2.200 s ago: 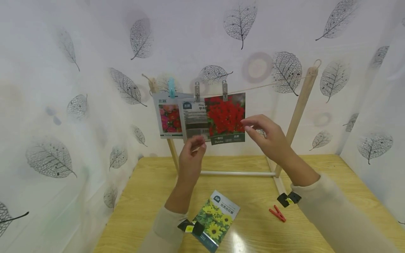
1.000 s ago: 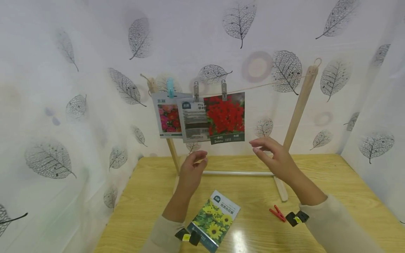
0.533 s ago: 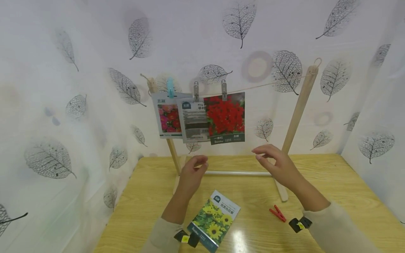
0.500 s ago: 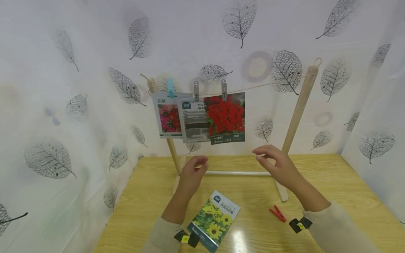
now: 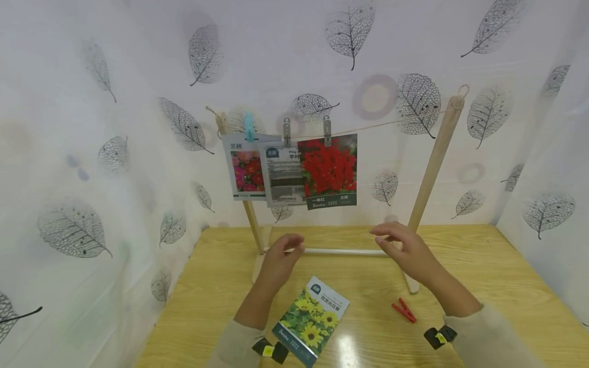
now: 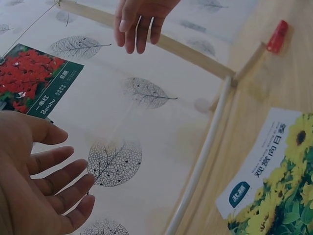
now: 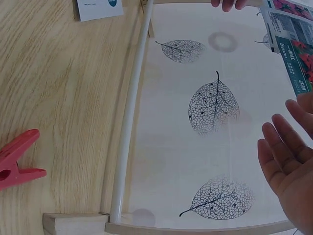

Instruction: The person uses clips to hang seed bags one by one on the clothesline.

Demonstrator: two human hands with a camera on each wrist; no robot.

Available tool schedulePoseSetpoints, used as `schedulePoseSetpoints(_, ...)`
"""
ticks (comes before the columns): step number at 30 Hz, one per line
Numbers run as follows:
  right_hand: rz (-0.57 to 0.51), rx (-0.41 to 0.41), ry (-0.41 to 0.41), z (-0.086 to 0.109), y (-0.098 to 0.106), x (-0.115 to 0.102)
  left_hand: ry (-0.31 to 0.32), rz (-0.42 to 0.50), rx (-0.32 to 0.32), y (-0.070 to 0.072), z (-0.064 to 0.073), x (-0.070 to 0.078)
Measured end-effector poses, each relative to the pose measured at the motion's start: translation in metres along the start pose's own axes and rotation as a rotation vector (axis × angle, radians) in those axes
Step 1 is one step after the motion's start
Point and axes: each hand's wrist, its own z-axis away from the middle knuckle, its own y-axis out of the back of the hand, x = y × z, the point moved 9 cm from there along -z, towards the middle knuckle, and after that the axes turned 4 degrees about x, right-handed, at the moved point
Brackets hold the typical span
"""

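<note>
Three seed packets hang from a string line in the head view: a pink-flower packet [image 5: 248, 171] under a blue clothespin [image 5: 249, 127], a back-facing text packet [image 5: 285, 176] under a grey clip [image 5: 287, 132], and a red-flower packet [image 5: 329, 171] under another grey clip [image 5: 327, 131]. My left hand [image 5: 280, 260] hovers below them, fingers loosely bent and holding nothing. My right hand [image 5: 409, 253], also holding nothing, hovers by the right post. Flat on the table lies a sunflower seed packet [image 5: 313, 321], near my left wrist. A red clothespin [image 5: 404, 310] lies below my right hand.
Two wooden posts [image 5: 434, 163] carry the string [image 5: 391, 122], and a white rod [image 5: 345, 251] joins them low down. The frame stands on a wood-grain table [image 5: 368, 286]. Leaf-print curtain [image 5: 138, 76] surrounds the table at the back and sides.
Both hands have come down from the hanging packets; the right hand has moved away from the red-flower packet's edge. Packets, clips and the red clothespin stay in place.
</note>
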Motion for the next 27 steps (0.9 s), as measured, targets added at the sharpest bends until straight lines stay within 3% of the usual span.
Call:
schedulePoseSetpoints(10, -0.017, -0.049, -0.061, 0.012, -0.007, 0.012, 0.03, -0.027, -0.009, -0.003, 0.001, -0.011)
schedulePoseSetpoints(27, -0.026, -0.042, -0.087, 0.028, -0.016, 0.028, 0.049, -0.045, -0.022, -0.008, 0.003, -0.026)
